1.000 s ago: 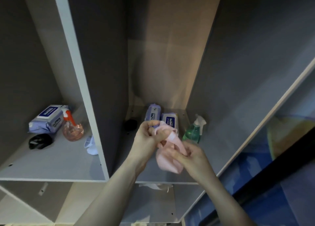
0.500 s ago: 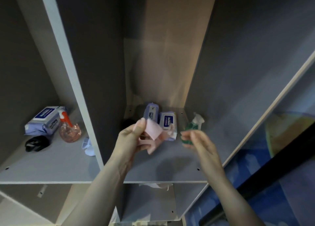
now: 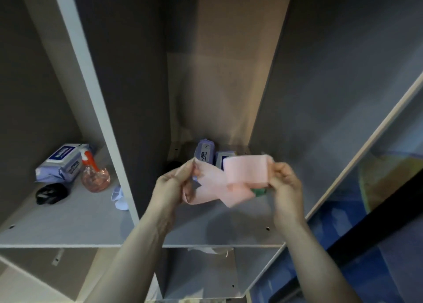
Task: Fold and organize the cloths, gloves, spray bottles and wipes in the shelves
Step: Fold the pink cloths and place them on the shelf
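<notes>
Since the earlier frame the right hand (image 3: pixel 283 183) has come back to the cloth (image 3: pixel 229 181), and the hands have drawn apart, stretching it out between them.

Cloth: pink, held in the air in front of the middle shelf (image 3: pixel 229 231) compartment, partly unfolded; one flat panel faces the camera on the right, a twisted band sags toward the left.

Left hand (image 3: pixel 169 188): raised, forearm coming up from lower left, thumb and fingertips pinching the cloth's left end. Right hand: forearm coming up from lower right, fingers curled, pinching the right edge of the panel. Both hands grasp the cloth; neither touches the shelf.

Behind the cloth, at the back of the same compartment: two wipes packs (image 3: pixel 206 154) side by side, upright. A green bottle (image 3: pixel 259 191) shows only as a sliver under the cloth, near the right hand.

Left compartment: a larger wipes pack (image 3: pixel 61 163) lying flat, an orange spray bottle (image 3: pixel 95 175) just beside it, a black bundle (image 3: pixel 51 194) in front of the pack, a pale crumpled item (image 3: pixel 119 199) against the divider.
</notes>
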`<control>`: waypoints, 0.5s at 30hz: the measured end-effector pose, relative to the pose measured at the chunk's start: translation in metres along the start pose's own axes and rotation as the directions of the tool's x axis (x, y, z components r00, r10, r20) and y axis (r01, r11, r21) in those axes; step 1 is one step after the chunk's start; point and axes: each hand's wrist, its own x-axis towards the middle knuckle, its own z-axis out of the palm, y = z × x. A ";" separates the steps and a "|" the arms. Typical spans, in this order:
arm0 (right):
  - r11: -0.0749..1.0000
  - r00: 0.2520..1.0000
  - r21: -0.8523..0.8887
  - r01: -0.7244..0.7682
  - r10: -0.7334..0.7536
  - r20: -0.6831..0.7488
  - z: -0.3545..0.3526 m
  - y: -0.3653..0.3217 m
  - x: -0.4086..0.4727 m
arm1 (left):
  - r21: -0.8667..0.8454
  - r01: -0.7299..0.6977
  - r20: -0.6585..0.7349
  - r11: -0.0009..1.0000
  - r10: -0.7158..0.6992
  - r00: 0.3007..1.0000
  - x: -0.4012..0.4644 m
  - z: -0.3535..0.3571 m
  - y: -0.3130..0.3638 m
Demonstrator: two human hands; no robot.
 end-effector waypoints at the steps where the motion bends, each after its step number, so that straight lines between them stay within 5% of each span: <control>1: 0.993 0.998 0.100 -0.057 0.054 0.030 -0.005 -0.003 0.003 | -0.007 0.041 -0.034 0.999 -0.042 0.999 0.003 -0.005 -0.002; 5: 0.894 0.954 0.369 -0.255 0.170 0.249 -0.004 -0.015 0.003 | 0.134 0.215 -0.107 0.967 -0.202 0.974 0.014 -0.008 -0.018; 9: 0.884 0.905 0.324 -0.337 0.209 0.371 0.012 -0.027 -0.002 | 0.432 0.047 -0.190 0.900 0.041 0.981 0.010 0.004 -0.017; 15: 0.880 0.843 0.243 -0.408 0.261 0.471 0.027 -0.031 -0.006 | 0.158 -0.262 0.292 0.952 0.209 0.934 -0.013 0.019 0.012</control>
